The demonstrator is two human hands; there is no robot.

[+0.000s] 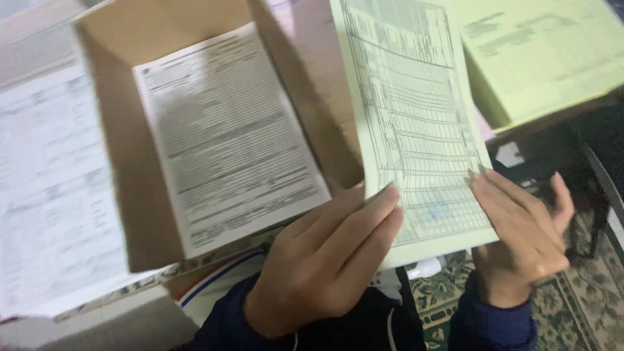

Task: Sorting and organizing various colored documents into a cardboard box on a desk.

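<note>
Two hands hold up a pale yellow-green sheet (416, 123) printed with a grid of lines and boxes. It stands in the middle right of the frame and leans a little to the left.

The left hand (325, 263) is in the lower middle. Its fingers (370, 214) are pressed on the lower left edge of the sheet, so it is pinching the paper there. The right hand (523, 237) is in the lower right. Its fingertips touch the lower right edge of the sheet, with the fingers spread loosely and the thumb sticking out to the side. Both arms wear dark blue sleeves (491, 325).

To the left of the sheet is an open cardboard box (130, 195). A white sheet (227, 136) full of small print lies inside it, tilted. At the far left of the frame lies a blurred stack of white papers (52, 188).

In the upper right a stack of pale yellow-green papers (539, 58) rests on a bench (559, 114). It sits behind the held sheet.

At the lower right a green patterned rug (585, 305) covers the floor.
</note>
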